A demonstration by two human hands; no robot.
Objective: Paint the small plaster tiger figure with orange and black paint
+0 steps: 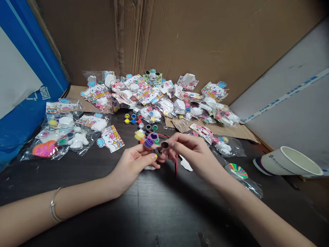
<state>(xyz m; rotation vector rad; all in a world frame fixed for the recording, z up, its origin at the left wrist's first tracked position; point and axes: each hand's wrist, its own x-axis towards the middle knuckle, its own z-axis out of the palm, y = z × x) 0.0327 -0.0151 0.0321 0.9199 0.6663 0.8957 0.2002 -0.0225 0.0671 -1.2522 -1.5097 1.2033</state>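
My left hand (135,164) is closed around a short strip of small paint pots (148,142), with yellow, purple and dark brown showing. My right hand (191,151) pinches the raised lid (165,145) of the brown pot, which stands open. A thin red paintbrush (176,167) points down beneath my right fingers; whether they grip it I cannot tell. Just behind my hands, more paint pots (133,118) in yellow, blue and red rest on the dark table. A white piece (149,168) lies below my left fingers, mostly hidden.
Clear bags with white figures and paints (154,99) are heaped along the back on cardboard. More bags (77,137) lie at left beside a loose printed card (111,138). At right are a striped disc (238,171) and a paper cup (288,161) on its side.
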